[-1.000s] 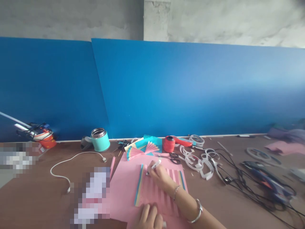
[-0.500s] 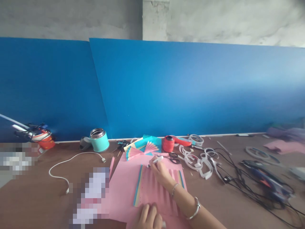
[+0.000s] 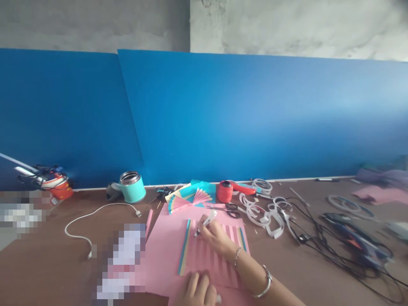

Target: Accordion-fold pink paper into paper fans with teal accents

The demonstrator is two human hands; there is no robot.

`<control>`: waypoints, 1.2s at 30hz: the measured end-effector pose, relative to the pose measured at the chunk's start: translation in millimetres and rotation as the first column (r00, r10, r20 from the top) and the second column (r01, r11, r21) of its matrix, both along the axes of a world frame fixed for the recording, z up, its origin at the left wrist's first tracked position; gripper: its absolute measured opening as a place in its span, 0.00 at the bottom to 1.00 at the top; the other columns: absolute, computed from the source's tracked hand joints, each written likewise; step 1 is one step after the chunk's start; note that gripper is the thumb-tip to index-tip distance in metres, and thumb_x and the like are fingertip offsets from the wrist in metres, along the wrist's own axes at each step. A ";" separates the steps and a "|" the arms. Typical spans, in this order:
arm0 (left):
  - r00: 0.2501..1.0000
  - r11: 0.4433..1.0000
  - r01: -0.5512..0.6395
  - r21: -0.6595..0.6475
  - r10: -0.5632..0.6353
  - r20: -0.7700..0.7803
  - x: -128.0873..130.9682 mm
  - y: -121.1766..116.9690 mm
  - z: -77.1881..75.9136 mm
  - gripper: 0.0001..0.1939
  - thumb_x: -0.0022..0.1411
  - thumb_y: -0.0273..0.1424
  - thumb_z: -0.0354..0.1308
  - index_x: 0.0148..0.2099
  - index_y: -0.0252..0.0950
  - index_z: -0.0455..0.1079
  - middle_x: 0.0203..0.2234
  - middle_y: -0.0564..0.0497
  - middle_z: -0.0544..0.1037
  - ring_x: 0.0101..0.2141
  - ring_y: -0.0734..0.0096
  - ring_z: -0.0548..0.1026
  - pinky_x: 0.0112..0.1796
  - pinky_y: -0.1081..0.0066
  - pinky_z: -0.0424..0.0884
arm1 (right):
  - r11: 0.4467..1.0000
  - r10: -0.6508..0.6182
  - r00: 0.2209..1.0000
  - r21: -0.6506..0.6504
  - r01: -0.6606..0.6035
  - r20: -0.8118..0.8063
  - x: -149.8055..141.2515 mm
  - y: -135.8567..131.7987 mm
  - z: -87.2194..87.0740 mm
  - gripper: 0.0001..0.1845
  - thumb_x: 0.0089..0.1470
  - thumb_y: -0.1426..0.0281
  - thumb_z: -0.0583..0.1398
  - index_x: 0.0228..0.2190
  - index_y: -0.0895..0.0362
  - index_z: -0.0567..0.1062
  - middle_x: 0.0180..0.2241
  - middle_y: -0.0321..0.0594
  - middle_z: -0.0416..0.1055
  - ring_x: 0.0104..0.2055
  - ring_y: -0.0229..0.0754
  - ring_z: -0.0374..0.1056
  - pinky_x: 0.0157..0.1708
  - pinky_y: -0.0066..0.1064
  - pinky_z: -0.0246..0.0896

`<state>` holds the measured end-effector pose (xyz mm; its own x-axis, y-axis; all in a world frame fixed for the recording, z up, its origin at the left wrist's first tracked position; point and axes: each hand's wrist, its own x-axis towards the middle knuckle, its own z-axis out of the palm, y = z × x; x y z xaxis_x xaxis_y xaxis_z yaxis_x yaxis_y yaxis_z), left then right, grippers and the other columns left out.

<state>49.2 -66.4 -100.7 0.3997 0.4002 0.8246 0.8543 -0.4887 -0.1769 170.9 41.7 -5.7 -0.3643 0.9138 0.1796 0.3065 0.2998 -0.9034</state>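
My right hand is closed around a white marker pen, its dark tip down near the left side of a pink pleated sheet. Blue and cream strips edge that sheet on both sides. My left hand rests at the sheet's near edge, fingers curled together. A small white piece pokes out beside them; its kind is unclear. Beneath lies a larger pink paper. Past my right hand are a folded paper bow and black-handled scissors.
A red handled object and curled white strips lie behind and right. Black cables run along the right. On the left are a turquoise cup, a white USB cable and an orange container. A blue partition stands behind.
My right hand has moved slightly toward me with the marker, whose tip is now lower along the pleated sheet's left side. The marker is tilted more steeply. My left hand has stayed put.
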 end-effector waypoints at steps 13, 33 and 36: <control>1.000 1.000 0.006 -0.017 -0.007 -0.031 -0.5 0.5 -6.5 0.09 0.66 0.33 0.48 0.33 0.39 0.66 0.31 0.52 0.78 0.31 0.67 0.74 0.38 0.67 0.68 | 0.998 -0.004 0.987 0.066 -0.006 0.159 -1.7 -7.0 6.1 0.09 0.58 0.71 0.50 0.26 0.56 0.63 0.24 0.33 0.64 0.26 0.35 0.60 0.27 0.26 0.52; 1.000 1.000 0.000 -0.004 0.000 0.026 1.1 -0.2 1.0 0.13 0.67 0.30 0.44 0.31 0.39 0.66 0.28 0.52 0.78 0.31 0.68 0.74 0.36 0.69 0.68 | 0.983 0.124 0.952 0.095 -0.156 0.279 -5.2 -14.3 16.0 0.09 0.50 0.76 0.52 0.21 0.56 0.60 0.20 0.32 0.62 0.23 0.33 0.57 0.24 0.25 0.49; 1.000 1.000 0.007 -0.026 -0.007 0.015 0.4 -0.8 1.1 0.14 0.67 0.30 0.43 0.32 0.39 0.67 0.30 0.52 0.78 0.31 0.67 0.74 0.36 0.68 0.69 | 0.985 0.121 0.956 0.086 -0.148 0.267 -5.1 -15.8 18.7 0.09 0.51 0.75 0.52 0.21 0.56 0.61 0.21 0.33 0.63 0.24 0.34 0.58 0.24 0.24 0.50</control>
